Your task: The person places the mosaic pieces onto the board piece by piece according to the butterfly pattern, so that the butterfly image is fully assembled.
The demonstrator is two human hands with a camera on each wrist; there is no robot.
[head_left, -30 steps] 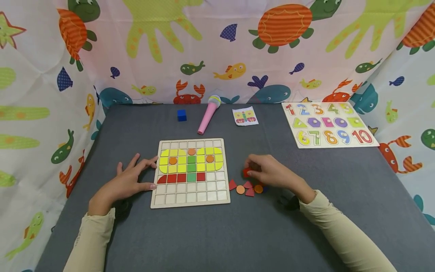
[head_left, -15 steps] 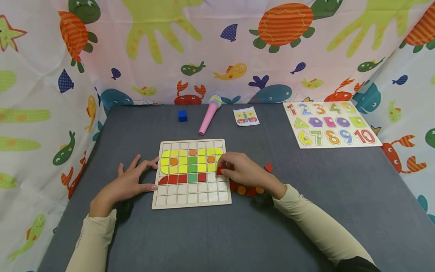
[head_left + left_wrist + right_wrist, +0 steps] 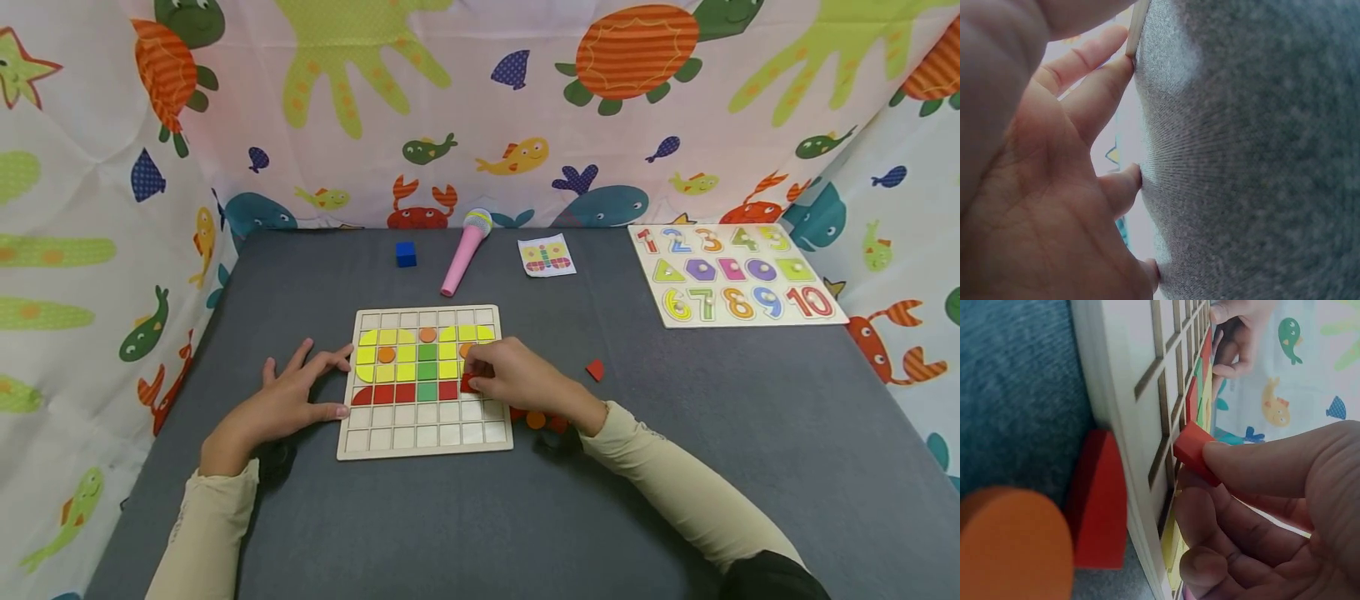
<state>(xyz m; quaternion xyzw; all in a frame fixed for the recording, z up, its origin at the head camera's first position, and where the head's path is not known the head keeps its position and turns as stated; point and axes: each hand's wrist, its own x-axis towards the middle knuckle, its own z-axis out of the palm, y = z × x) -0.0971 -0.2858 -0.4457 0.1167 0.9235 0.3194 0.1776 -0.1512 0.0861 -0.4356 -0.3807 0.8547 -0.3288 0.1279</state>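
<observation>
A wooden grid board [image 3: 420,437] lies on the dark table with yellow, orange, green and red tiles set in its squares. My right hand [image 3: 525,379] pinches a red tile [image 3: 1194,450] between thumb and fingers, over the row of red tiles just right of the green column. In the right wrist view the tile is tilted at the board's surface. At the board's left edge rests my left hand [image 3: 273,404], fingers spread, thumb and a fingertip touching the rim. Loose red pieces [image 3: 1100,506] and orange discs [image 3: 536,420] lie beside the board, partly hidden by the right hand.
A lone red piece [image 3: 595,370] lies right of the hand. Behind the board are a blue cube [image 3: 406,254], a pink toy microphone [image 3: 465,254] and a pattern card [image 3: 547,256]. A number puzzle board [image 3: 738,275] lies at the back right. A printed cloth surrounds the table.
My right hand has carried the red tile left from the loose pieces to over the board, moving slightly farther left in the last half second. The left hand stays at the board's edge.
</observation>
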